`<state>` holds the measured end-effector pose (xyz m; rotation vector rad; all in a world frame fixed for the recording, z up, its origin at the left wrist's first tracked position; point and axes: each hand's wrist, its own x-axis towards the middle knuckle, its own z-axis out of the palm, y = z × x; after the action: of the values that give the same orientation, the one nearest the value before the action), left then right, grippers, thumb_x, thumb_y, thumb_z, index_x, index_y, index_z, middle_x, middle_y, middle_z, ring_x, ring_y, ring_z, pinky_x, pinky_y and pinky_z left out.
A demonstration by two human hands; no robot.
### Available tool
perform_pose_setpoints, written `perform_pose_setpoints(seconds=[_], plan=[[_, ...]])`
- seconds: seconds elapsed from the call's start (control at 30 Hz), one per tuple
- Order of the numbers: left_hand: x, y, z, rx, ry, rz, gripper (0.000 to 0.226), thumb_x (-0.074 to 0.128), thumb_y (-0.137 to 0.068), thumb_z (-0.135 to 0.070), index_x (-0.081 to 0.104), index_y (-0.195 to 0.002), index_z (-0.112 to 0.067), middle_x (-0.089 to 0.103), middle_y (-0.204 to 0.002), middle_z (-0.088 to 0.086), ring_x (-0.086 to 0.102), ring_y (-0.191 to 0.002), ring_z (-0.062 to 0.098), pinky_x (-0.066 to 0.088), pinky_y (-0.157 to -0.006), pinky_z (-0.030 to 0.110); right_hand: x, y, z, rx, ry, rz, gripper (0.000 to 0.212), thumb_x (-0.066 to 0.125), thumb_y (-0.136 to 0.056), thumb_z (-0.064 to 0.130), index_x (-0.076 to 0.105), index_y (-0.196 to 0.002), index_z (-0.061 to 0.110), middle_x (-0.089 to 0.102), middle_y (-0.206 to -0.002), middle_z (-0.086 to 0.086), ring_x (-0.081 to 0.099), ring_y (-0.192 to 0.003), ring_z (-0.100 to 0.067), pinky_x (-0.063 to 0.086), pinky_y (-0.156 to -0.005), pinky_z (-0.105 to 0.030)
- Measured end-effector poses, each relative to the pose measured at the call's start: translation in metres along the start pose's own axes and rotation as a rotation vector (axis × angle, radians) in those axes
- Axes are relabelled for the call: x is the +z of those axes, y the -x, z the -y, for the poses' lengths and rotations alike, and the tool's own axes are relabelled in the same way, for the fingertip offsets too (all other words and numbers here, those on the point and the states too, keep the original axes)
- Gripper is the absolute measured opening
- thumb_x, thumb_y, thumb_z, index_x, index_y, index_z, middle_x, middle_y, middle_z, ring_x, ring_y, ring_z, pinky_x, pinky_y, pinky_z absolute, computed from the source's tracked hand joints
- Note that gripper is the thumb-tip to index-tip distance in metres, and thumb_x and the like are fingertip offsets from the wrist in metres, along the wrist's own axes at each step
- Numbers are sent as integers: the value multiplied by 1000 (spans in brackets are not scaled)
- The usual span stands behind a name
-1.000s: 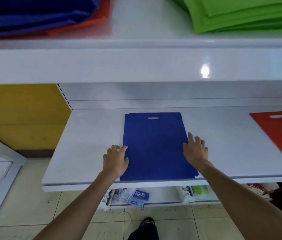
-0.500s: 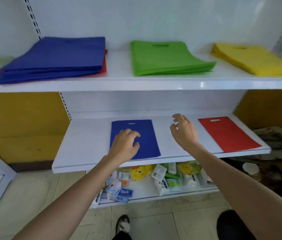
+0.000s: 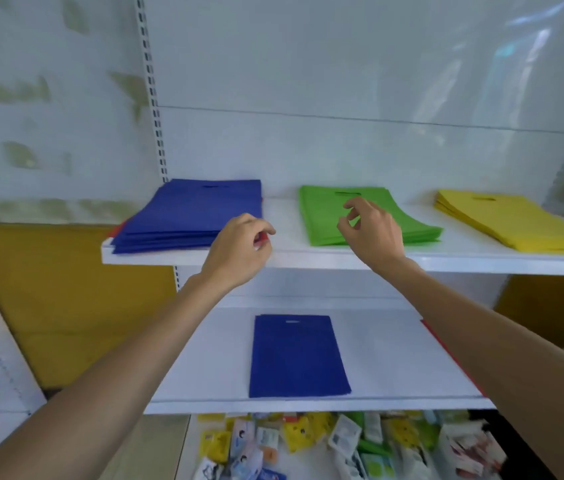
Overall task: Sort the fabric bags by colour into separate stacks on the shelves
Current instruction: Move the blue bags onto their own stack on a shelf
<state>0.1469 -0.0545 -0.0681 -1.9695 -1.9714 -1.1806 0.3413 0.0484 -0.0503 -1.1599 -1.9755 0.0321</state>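
Nearest, below the forearms, loose packets [image 3: 308, 441] litter the bottom shelf. Above them, on the lower shelf [image 3: 204, 375], a single blue bag [image 3: 297, 358] lies flat. Its long axis runs front to back and its handle slot points at the back wall. A thin red bag edge [image 3: 446, 351] shows beside the right forearm.

Further up, both hands hover at the front of the upper shelf [image 3: 342, 263]. The left hand [image 3: 239, 252] has its fingers curled, just beside the right front corner of the blue stack [image 3: 190, 216]. A red sliver [image 3: 261, 238] shows at its fingertips, but I cannot tell whether it pinches that or holds nothing. The right hand [image 3: 372, 233] is loosely open and empty, in front of the green stack [image 3: 322, 220].

So the blue stack lies left of the left hand, which is clearly the nearer one. Its bags run lengthwise front to back, slots toward the wall, with red peeking from beneath. Judging by that, the mixed pile is next for sorting. Farthest right sits the yellow stack [image 3: 516, 223].
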Motion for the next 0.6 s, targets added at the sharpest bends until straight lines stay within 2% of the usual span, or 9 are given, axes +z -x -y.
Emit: perform_pose_setpoints(seconds=[0.23, 0.37, 0.43, 0.5, 0.53, 0.6], plan=[[-58, -46, 117, -178, -89, -99, 23, 54, -88, -12, 63, -109, -14, 57, -109, 3, 54, -99, 16, 36, -80, 22, 83, -73, 57, -4, -75, 64, 29, 52, -89, 20, 55, -117, 11, 64, -106, -5, 59, -95, -28, 38, -68, -30], [-66, -83, 188, -333, -154, -107, 28, 54, -89, -16, 60, -116, -10, 58, -116, 10, 54, -107, 24, 43, -90, 32, 129, -114, 74, 50, -109, 142, 30, 52, -91, 23, 54, -118, 8, 63, -106, -9, 58, -98, -29, 47, -77, -36], [-62, -95, 222, -454, -202, -89, 31, 54, -89, -22, 59, -117, -7, 61, -114, 12, 55, -106, 28, 44, -90, 35, 151, -134, 78, 138, -89, 224, 30, 52, -92, 30, 58, -109, 6, 62, -101, -11, 58, -96, -31, 50, -76, -38], [-57, -101, 246, -564, -172, -51, 35, 54, -89, -30, 60, -112, -5, 64, -109, 11, 58, -99, 29, 45, -83, 35, 175, -149, 82, 209, -61, 309, 35, 51, -93, 36, 58, -91, 2, 60, -89, -14, 57, -89, -33, 47, -73, -37], [-55, -103, 254, -603, -129, -34, 37, 56, -88, -34, 61, -111, -4, 64, -109, 10, 59, -97, 28, 46, -79, 33, 188, -154, 85, 237, -47, 330, 37, 49, -93, 37, 57, -89, 1, 60, -89, -17, 57, -91, -34, 45, -75, -36], [-52, -108, 265, -614, -85, -28, 40, 58, -88, -36, 62, -110, -4, 64, -109, 9, 60, -97, 26, 44, -75, 29, 214, -157, 87, 314, -37, 338, 45, 46, -95, 39, 54, -110, -3, 57, -112, -23, 54, -108, -38, 43, -86, -37]])
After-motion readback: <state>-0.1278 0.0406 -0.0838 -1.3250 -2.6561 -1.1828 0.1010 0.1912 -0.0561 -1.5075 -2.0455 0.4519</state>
